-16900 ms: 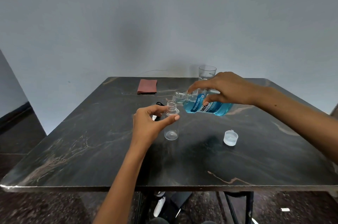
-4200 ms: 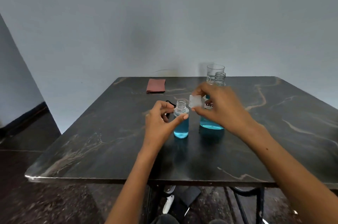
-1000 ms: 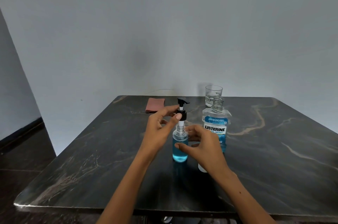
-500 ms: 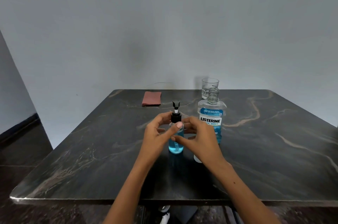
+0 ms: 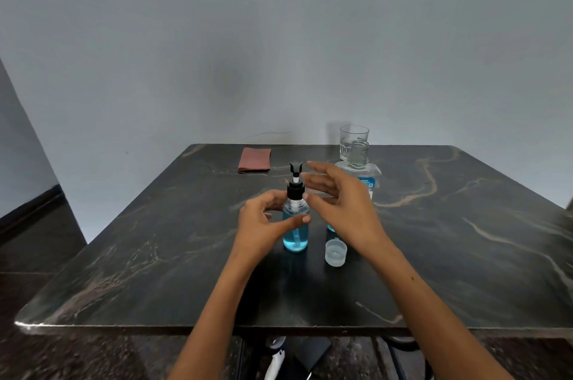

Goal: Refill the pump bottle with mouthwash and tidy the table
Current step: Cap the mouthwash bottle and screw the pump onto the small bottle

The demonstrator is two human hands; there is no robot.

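Observation:
The small pump bottle [image 5: 295, 231] stands upright mid-table, filled with blue mouthwash, its black pump head [image 5: 295, 186] seated on the neck. My left hand [image 5: 263, 224] grips the bottle's body with thumb and fingers curled round it. My right hand [image 5: 339, 203] hovers just right of the pump head, fingers spread and relaxed, holding nothing. Behind my right hand stands the uncapped mouthwash bottle [image 5: 359, 169], largely hidden. Its clear cap [image 5: 335, 252] sits on the table beside the pump bottle.
A glass tumbler [image 5: 354, 134] stands at the far edge behind the mouthwash bottle. A folded reddish cloth [image 5: 255, 159] lies at the back left. The dark marble table [image 5: 155, 255] backs onto a grey wall. Objects lie on the floor under the near edge.
My right hand has let go of the pump collar and lifted away to the right, opening. The pump head now sits seated on the bottle. My left hand still holds the bottle.

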